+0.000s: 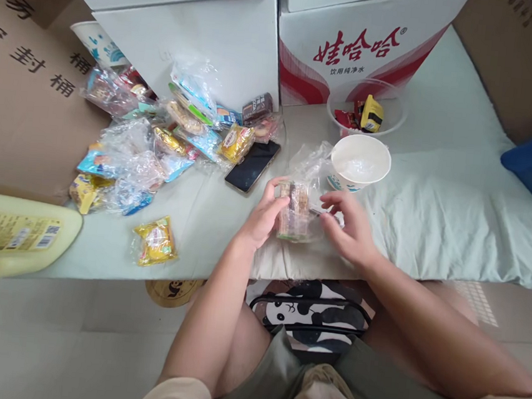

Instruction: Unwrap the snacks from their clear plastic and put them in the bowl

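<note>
My left hand (pixel 264 217) is closed on the left side of a clear-wrapped packet of biscuits (pixel 294 218), holding it near the front edge of the cloth-covered surface. Loose clear plastic (pixel 308 161) spreads out beyond the packet's far end. Just right of the packet, my right hand (pixel 348 229) has its thumb and fingers closed around a small, thin, greyish object (pixel 315 212); its kind cannot be made out. A white paper bowl (pixel 361 157) with clear plastic inside stands beyond my right hand.
Several wrapped snacks (pixel 131 161) are heaped at left, beside a black phone (pixel 253 165). One yellow packet (pixel 156 241) lies nearer me. A clear plastic bowl (pixel 393 121) holds small packets. White cartons (pixel 191 42) line the back; a yellow jug (pixel 62 236) stands front left.
</note>
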`<state>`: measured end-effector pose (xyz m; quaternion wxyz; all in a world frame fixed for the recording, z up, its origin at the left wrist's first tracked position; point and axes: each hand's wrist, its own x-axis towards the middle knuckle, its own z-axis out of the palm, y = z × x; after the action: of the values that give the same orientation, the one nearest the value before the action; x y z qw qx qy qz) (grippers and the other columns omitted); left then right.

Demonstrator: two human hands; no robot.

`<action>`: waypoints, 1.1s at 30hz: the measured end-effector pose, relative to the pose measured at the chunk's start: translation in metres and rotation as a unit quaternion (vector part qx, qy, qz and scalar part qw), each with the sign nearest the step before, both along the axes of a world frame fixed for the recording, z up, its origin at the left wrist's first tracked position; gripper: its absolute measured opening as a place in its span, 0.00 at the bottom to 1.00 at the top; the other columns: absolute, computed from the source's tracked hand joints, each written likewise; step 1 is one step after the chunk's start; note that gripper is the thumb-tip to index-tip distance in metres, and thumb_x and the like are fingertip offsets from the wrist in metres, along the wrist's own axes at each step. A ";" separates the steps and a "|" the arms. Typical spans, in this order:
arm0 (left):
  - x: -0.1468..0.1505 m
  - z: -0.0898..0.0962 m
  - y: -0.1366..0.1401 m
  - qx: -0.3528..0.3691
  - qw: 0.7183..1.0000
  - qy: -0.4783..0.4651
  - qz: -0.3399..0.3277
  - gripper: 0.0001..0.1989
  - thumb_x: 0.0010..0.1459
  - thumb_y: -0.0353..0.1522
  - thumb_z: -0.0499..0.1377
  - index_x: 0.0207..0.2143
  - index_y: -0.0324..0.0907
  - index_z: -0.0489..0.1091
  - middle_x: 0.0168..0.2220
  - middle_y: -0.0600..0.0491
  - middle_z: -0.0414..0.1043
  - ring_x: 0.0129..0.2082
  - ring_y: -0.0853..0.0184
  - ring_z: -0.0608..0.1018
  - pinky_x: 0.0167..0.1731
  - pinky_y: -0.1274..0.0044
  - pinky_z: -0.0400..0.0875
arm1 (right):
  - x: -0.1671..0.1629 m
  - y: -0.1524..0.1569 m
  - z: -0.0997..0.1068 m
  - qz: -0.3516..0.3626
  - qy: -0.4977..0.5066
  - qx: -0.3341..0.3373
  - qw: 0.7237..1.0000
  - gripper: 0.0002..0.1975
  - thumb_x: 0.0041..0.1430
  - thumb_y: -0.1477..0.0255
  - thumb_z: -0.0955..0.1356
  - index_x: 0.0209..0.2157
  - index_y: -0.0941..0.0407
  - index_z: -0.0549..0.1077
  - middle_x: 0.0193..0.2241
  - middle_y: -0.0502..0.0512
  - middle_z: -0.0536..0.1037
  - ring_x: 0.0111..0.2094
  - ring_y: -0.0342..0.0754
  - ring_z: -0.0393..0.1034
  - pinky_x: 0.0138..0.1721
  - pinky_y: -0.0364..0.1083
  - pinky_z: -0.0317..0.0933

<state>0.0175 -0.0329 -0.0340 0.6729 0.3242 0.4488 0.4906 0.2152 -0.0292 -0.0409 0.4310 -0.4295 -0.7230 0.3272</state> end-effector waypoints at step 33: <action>0.013 0.003 0.000 0.039 0.998 0.010 -0.038 0.28 0.56 0.38 0.66 0.59 0.54 0.67 0.52 0.53 0.75 0.50 0.63 0.78 0.51 0.71 0.72 | -0.008 0.001 -0.008 0.046 0.169 -0.209 0.962 0.27 0.57 0.61 0.73 0.52 0.48 0.57 0.44 0.53 0.67 0.32 0.43 0.69 0.33 0.46 0.70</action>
<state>0.0302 -0.0329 -0.0314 0.6730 0.3718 0.4239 0.4787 0.2077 -0.0278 -0.0485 0.4319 -0.4144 -0.5743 0.5585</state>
